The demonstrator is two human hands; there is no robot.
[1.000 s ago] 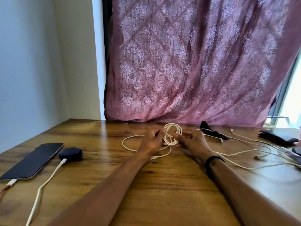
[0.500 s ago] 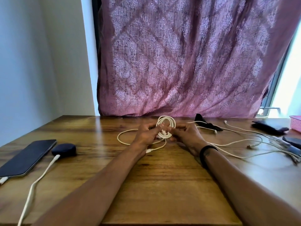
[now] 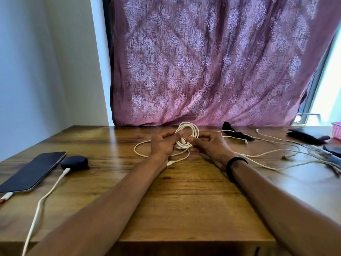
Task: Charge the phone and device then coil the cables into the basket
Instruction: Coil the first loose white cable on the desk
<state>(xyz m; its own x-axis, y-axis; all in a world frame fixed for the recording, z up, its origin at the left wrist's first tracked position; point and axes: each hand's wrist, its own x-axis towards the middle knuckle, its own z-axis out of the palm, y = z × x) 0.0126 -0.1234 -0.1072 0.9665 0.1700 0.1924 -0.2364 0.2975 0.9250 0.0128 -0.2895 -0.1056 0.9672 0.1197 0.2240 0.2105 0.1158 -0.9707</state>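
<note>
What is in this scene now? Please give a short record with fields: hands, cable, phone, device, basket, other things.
hands: left hand and right hand both pinch the coil
cable: white, partly coiled, a loose loop lying on the table
phone: flat at far left, plugged in
device: round, dark, beside the phone, white cable plugged in
basket: pink, at right edge, mostly cut off
other things: loose cables at right; curtain behind
</note>
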